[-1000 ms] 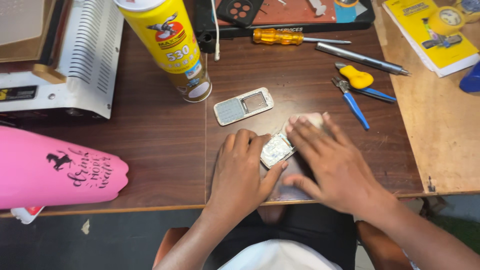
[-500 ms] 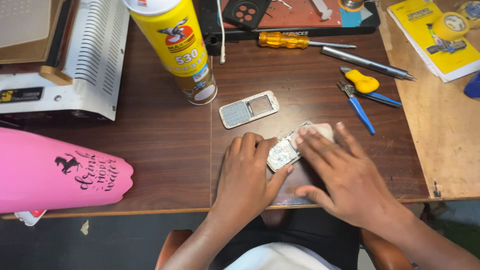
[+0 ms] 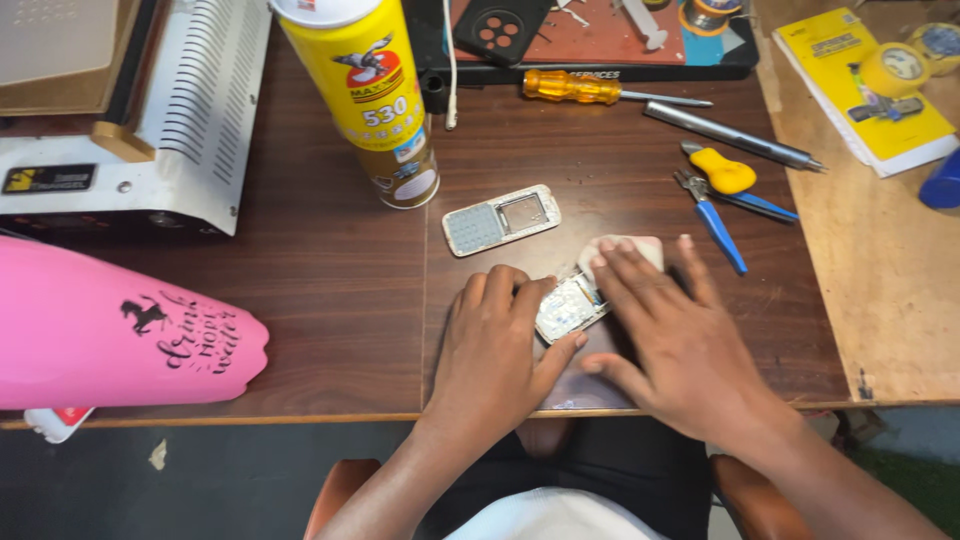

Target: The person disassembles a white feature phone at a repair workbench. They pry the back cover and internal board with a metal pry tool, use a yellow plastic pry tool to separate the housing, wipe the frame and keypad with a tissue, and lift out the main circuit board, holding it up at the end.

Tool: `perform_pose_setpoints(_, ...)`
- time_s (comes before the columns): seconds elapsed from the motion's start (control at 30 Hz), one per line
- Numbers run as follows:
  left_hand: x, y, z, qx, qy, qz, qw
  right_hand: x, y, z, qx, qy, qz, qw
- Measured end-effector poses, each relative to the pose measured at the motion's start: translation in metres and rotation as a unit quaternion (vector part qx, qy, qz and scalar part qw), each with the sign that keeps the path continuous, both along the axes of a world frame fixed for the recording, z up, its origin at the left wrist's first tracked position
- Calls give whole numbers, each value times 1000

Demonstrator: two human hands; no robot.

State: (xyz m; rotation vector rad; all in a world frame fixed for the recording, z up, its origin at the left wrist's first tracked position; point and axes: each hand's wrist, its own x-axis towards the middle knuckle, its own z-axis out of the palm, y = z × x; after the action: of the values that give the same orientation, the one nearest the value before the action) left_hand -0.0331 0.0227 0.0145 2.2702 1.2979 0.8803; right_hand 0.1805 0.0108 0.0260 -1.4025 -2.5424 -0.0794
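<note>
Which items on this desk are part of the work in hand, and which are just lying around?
In hand:
- opened phone body, under the left hand
- pale cloth, under the right hand
- phone front cover, close by

Lying about:
- yellow spray can
- pink bottle
- orange screwdriver
- pliers
- yellow booklet

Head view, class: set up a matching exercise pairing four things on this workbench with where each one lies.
Things:
1. spray can
2. phone front cover
3. orange-handled screwdriver
4. pink bottle

Places:
A. lying on its side at the table's left front edge
B. just beyond the left hand
C. far side, in front of the black tray
D. standing beside the white machine

Pairs: 1-D, 2-B, 3-C, 4-A
</note>
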Motion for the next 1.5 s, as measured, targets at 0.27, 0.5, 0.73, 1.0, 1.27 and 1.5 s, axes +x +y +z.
perform_pose_setpoints(0.27, 1, -1, 0, 0, 7, 3, 1000, 1, 1, -1, -17, -5, -9, 1000)
perform_pose_setpoints(0.5, 0, -1, 0, -1, 17, 6, 1000, 5, -8, -8, 27, -11, -11, 1000)
perform_pose_setpoints(0.73, 1, -1, 2, -25, 20, 9, 999, 19, 5, -1, 39, 68, -46, 996)
perform_pose_setpoints(1.0, -2, 0, 1, 3, 17, 1, 1000, -4, -13, -7, 36, 29, -3, 999)
perform_pose_setpoints(1.27, 1, 0, 3, -6, 23, 7, 1000, 12, -1, 1, 29, 56, -37, 997)
perform_pose_setpoints(1.5, 0, -1, 1, -24, 23, 1, 999, 15, -17, -10, 22, -8, -40, 999)
